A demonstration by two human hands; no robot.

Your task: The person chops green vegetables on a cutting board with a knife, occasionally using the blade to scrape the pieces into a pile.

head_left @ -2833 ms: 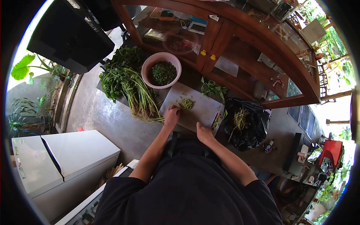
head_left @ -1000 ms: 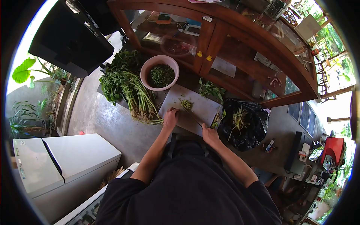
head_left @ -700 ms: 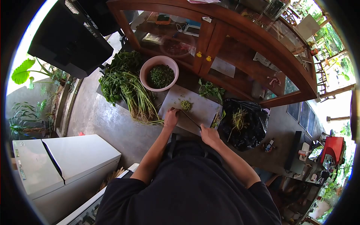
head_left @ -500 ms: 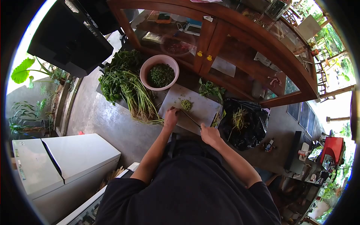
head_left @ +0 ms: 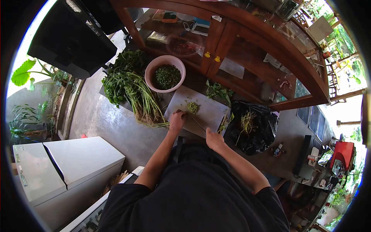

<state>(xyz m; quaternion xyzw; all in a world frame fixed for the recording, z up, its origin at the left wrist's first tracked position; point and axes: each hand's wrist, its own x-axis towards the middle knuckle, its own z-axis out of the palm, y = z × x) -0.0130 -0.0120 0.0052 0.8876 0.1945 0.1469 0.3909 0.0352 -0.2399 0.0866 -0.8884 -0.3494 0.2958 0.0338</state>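
The right hand is gripping one knife in a tight fist, the thin blade slanting away from it over one pale cutting board toward the left hand. The left hand is resting at the board's near left corner, fingers curled down; whether they are pinching anything, I cannot tell. One small pile of chopped stems is lying just beyond the left hand, slightly to the right. Farther out, one pink bowl is holding chopped greens, one big leafy bunch is lying left of it, one leafy sprig is lying beyond the board, and one black bag is sitting on the right, holding root scraps. Two yellow knobs are showing on one wooden cabinet
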